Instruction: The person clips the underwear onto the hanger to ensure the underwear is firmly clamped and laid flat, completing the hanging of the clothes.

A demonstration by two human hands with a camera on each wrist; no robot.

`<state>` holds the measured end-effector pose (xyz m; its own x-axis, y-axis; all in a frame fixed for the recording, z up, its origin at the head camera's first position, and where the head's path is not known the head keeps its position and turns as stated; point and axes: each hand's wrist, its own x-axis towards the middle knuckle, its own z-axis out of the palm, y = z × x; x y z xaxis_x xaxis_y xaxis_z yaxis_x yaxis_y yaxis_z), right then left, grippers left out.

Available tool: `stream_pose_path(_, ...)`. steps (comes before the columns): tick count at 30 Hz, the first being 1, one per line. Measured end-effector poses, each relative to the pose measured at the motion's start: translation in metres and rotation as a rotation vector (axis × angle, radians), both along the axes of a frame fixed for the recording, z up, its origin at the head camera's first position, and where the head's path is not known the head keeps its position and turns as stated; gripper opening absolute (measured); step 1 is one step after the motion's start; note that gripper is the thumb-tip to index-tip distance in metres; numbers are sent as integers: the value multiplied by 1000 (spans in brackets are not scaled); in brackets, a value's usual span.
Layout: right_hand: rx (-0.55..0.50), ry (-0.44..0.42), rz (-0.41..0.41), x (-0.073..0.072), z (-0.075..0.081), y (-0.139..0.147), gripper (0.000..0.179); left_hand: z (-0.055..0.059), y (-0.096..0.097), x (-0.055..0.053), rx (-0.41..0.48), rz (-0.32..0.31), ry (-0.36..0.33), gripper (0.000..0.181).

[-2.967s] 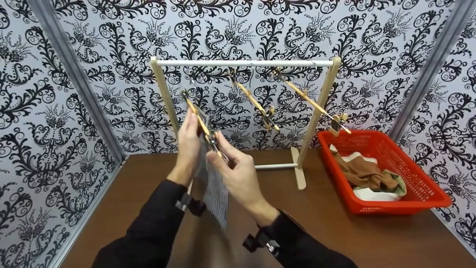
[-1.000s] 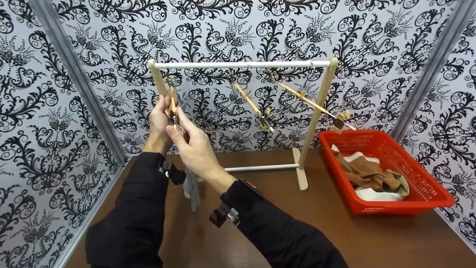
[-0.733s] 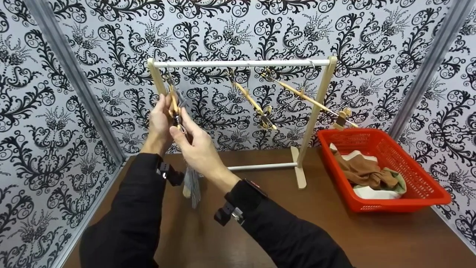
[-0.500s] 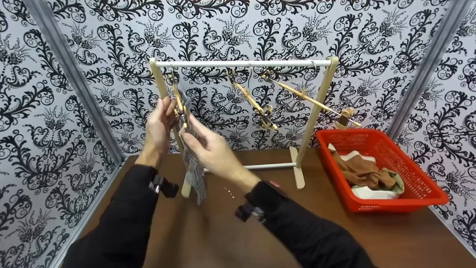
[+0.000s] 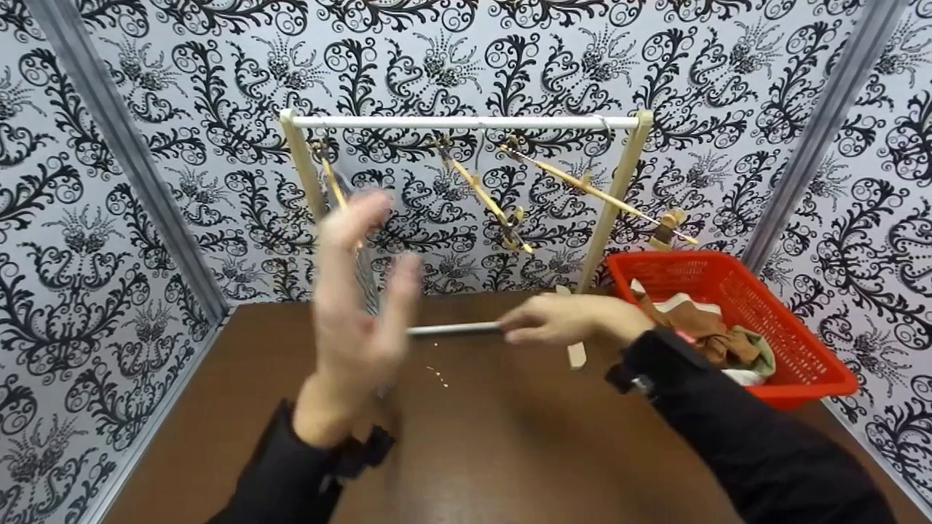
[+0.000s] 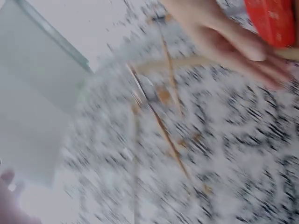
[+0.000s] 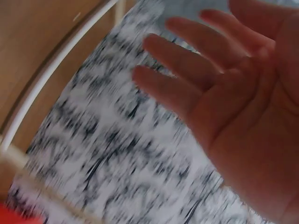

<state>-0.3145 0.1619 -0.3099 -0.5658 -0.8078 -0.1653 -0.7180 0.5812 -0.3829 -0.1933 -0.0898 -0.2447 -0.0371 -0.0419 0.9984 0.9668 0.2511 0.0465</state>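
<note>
My left hand [image 5: 357,298], blurred by motion, is raised with its fingers apart and holds nothing. Behind it a wooden clip hanger [image 5: 331,178] hangs at the left end of the rack's white rod [image 5: 408,122]. Grey striped cloth [image 5: 368,280] hangs below that hanger, mostly hidden by the hand. My right hand [image 5: 561,319] is in front of the rack's right side, left of the red basket [image 5: 801,349]. Its fingers are loosely extended and the palm shows bare in the right wrist view.
Two more clip hangers, the middle one [image 5: 480,193] and the right one [image 5: 597,191], hang without cloth. Brown fabric [image 5: 717,343] and pale pieces lie in the basket. A low white crossbar [image 5: 455,330] joins the rack's feet on the brown table [image 5: 466,451].
Both hands carried the hanger with the striped cloth left to the rod's end. They have since let go; the right hand has moved right towards the basket, the left back from the hanger.
</note>
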Motion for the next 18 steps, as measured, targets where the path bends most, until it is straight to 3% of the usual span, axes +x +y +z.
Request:
stream_pose_path(1,20,-7,-21,-3,-1,13,45,1,9,5,-51,23,65,35)
stream_pose_path(3,45,-43,-88,-8,-2,38,45,1,26,13,-168,51,127,29)
stream_pose_path(7,1,-170,-266,-21,-1,93,46,-9,55,15,-389,54,152,29)
stream_pose_path(10,-52,-203,-388,-29,-2,133,49,-24,76,8,-488,51,120,31)
stream_pose_path(15,-70,11,-430,-40,-22,191,56,-55,116,-14,-597,77,15,34)
stream_pose_path(18,-109,26,-499,-42,-42,220,59,-73,140,-29,-642,79,-79,35)
